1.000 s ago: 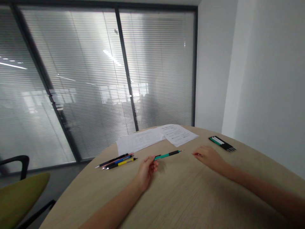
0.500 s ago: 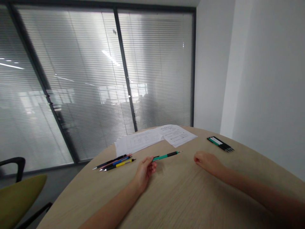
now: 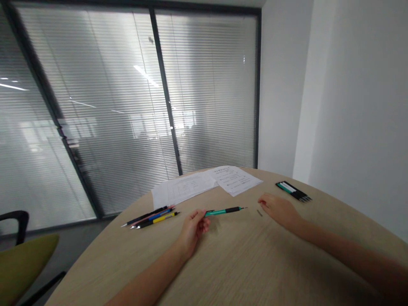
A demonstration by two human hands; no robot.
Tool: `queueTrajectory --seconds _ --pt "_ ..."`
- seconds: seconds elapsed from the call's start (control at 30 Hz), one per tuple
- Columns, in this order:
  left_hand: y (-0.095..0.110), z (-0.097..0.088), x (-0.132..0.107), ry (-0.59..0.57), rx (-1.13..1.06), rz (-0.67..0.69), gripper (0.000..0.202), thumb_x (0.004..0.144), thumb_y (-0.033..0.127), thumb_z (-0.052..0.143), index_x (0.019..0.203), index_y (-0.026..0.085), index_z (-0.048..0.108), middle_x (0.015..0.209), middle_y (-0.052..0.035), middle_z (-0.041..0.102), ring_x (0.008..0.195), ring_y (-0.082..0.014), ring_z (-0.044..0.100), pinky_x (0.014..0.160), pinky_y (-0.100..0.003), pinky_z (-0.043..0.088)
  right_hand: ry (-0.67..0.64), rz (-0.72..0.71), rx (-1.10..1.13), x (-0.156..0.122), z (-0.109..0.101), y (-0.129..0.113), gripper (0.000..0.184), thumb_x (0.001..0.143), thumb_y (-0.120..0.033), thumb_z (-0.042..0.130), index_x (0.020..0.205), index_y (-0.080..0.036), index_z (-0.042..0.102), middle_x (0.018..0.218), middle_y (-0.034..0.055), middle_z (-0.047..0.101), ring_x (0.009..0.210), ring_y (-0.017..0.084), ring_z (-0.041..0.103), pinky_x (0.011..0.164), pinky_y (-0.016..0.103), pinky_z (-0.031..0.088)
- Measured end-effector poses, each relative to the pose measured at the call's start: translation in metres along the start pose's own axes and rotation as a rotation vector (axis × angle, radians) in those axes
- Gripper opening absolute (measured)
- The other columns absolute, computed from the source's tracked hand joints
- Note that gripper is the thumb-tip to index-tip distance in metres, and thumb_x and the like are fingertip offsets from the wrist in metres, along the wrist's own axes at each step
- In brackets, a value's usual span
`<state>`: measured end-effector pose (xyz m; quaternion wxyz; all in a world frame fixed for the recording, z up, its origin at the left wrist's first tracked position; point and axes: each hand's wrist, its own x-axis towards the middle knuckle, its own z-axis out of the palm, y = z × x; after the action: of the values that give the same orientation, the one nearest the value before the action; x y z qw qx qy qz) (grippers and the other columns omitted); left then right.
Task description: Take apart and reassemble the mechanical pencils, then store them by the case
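My left hand point(image 3: 193, 229) is closed around the back end of a green mechanical pencil point(image 3: 218, 213). The pencil has a black grip, and its thin metal tip points right, above the wooden table. My right hand point(image 3: 276, 208) is beside the tip, apart from it, its fingers bent and slightly parted. A small, thin grey piece point(image 3: 259, 212) shows just below those fingertips, seemingly on the table and not touching them; its kind is too small to tell. To the left of my left hand lie several pencils or pens, among them a yellow and black one point(image 3: 164, 217) and a blue one point(image 3: 161, 213).
Printed paper sheets point(image 3: 185, 188) lie along the far side of the round table point(image 3: 236, 263). At the right rests a dark flat set point(image 3: 293, 191) of several green, white and black pens or pencils. A green chair point(image 3: 25, 263) stands at the lower left, before the glass partition.
My right hand's fingers have loosened a little, and the small grey piece now shows below them. The green mechanical pencil has dipped slightly at its tip, still in my left hand.
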<state>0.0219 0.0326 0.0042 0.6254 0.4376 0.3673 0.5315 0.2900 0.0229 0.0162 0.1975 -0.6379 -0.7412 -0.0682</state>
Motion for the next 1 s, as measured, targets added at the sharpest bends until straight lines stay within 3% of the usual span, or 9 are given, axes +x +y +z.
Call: queueTrajectory --seconds 0.1,0.23,0.5,0.73,1.0 --pt "-0.001 0.001 -0.001 -0.027 0.053 0.01 0.022 0.061 0.029 0.064 0.059 0.012 0.05 0.046 0.0022 0.054 0.037 -0.0045 0.044 0.037 -0.015 0.032 0.06 -0.017 0.106 -0.001 -0.008 -0.007 0.027 0.081 -0.021 0.034 0.093 -0.016 0.057 0.095 0.0073 0.061 0.086 0.018 0.055 0.073 0.028 0.038" --pt "-0.001 0.002 -0.002 -0.044 0.096 0.008 0.025 0.061 0.033 0.064 0.057 0.013 0.049 0.046 0.0019 0.054 0.036 -0.0047 0.044 0.037 -0.016 0.031 0.037 -0.155 0.215 -0.009 -0.012 -0.024 0.029 0.083 -0.027 0.032 0.093 -0.017 0.057 0.093 0.0059 0.061 0.084 0.017 0.055 0.073 0.027 0.039" --pt "0.0 0.004 -0.004 -0.047 0.164 0.01 0.024 0.062 0.033 0.062 0.057 0.013 0.05 0.046 0.002 0.054 0.035 -0.0054 0.043 0.038 -0.017 0.031 -0.054 -0.308 0.051 -0.018 -0.008 -0.038 0.025 0.083 -0.026 0.035 0.076 -0.019 0.058 0.076 0.0035 0.059 0.069 0.015 0.056 0.058 0.024 0.037" --pt "-0.001 0.004 -0.004 -0.026 0.146 0.011 0.025 0.061 0.033 0.064 0.056 0.013 0.049 0.046 0.002 0.054 0.035 -0.0051 0.043 0.037 -0.018 0.03 -0.082 -0.312 0.037 -0.018 -0.008 -0.037 0.021 0.081 -0.025 0.038 0.072 -0.018 0.056 0.075 0.0021 0.058 0.065 0.013 0.055 0.055 0.022 0.034" --pt "0.0 0.0 0.0 0.109 0.081 0.082 0.021 0.06 0.03 0.062 0.057 0.014 0.05 0.045 0.0032 0.052 0.036 -0.0059 0.043 0.037 -0.018 0.03 -0.032 -0.15 -0.051 -0.009 -0.016 -0.025 0.02 0.079 -0.025 0.038 0.071 -0.019 0.055 0.075 0.0029 0.059 0.064 0.014 0.054 0.051 0.023 0.031"
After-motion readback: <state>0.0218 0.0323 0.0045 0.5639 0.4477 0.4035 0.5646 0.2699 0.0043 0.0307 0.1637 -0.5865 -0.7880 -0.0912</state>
